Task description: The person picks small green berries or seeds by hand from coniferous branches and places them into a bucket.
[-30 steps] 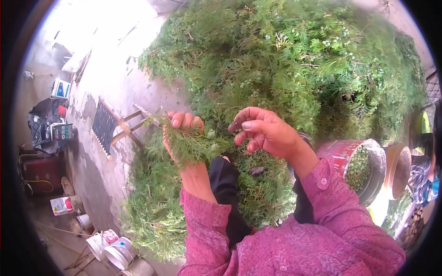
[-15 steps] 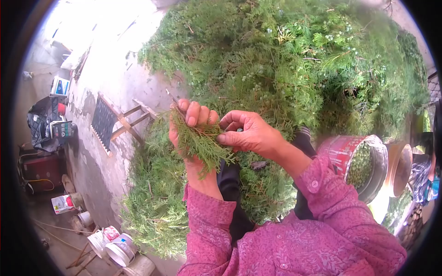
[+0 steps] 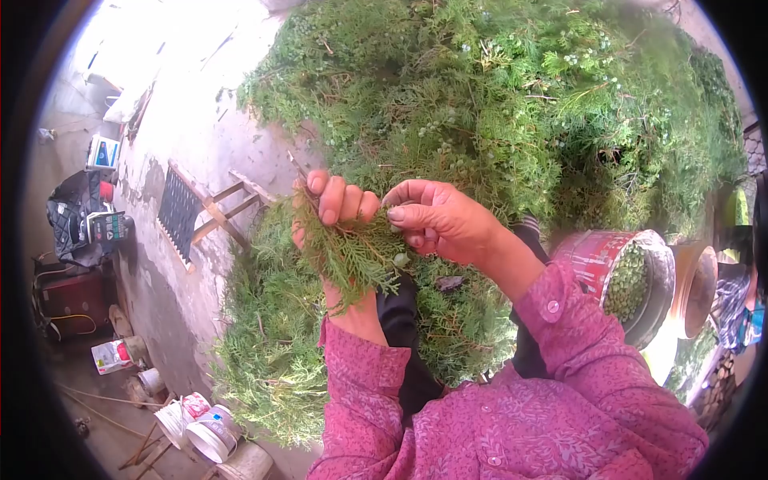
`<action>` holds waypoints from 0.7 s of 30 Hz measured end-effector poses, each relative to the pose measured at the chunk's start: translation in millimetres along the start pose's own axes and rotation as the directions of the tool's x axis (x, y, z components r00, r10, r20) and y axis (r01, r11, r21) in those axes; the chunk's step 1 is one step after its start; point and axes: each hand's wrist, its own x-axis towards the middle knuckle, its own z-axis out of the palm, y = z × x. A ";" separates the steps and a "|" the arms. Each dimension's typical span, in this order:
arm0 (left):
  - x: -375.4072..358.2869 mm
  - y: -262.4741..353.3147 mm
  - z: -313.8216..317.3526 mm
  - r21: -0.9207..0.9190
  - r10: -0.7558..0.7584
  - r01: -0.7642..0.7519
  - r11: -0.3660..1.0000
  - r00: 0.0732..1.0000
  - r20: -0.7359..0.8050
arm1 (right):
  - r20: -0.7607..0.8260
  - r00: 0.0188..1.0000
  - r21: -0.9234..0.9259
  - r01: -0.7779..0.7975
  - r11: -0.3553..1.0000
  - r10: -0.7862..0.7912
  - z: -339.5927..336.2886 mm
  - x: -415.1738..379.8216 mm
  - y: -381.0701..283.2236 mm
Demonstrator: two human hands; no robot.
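A feathery green cypress sprig [image 3: 352, 260] hangs from my left hand [image 3: 342, 200], whose fingers are closed round its woody stem. A small pale green cone [image 3: 401, 260] shows near the sprig's right edge. My right hand [image 3: 452, 222] is beside the left, thumb and forefinger pinched together at the upper right of the sprig; what lies between the fingertips is hidden. Beneath both hands are more cut cypress branches [image 3: 276, 320], lying around my dark-trousered legs.
A large heap of cypress branches [image 3: 480, 112] rises ahead. At right, a red-sided bucket [image 3: 588, 256] holds many green cones [image 3: 626, 280], with another round container [image 3: 698, 288] beside it. A wooden-framed folding stool [image 3: 214, 212] stands left; white buckets [image 3: 212, 432] sit lower left.
My right thumb and forefinger have moved slightly up and closed to a pinch by the sprig. The left hand keeps its hold; the sprig has shifted slightly and a pale cone now shows.
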 end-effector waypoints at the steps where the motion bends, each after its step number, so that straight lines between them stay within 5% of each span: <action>1: -0.6 0.2 -0.1 0.009 -0.004 0.005 1.000 1.000 -0.018 | 0.014 1.000 0.026 0.001 1.000 -0.002 -1.6 0.6 1.3; 5: -0.3 -0.9 1.9 0.008 -0.007 0.007 1.000 1.000 0.014 | 0.047 0.999 0.062 0.007 0.998 -0.010 -0.4 -1.4 3.7; 7: -2.4 -5.1 10.9 -0.036 0.090 -0.098 0.994 0.978 -0.190 | 0.138 0.990 -0.018 0.018 1.000 -0.016 -2.3 -3.2 3.1; 11: -4.8 20.2 -5.0 -0.230 0.137 -0.215 0.949 0.939 -0.315 | 0.156 0.987 -0.068 -0.029 0.997 0.039 -4.6 -10.6 -3.5; 14: -3.5 21.1 0.0 -0.251 0.114 -0.257 0.933 0.874 -0.472 | 0.159 0.987 0.139 -0.003 0.990 -0.020 -10.5 -10.1 -3.8; 21: -0.3 9.3 3.9 -0.277 0.062 -0.197 0.940 0.900 -0.431 | -0.061 0.998 0.050 -0.022 0.998 0.025 -6.2 1.6 -1.8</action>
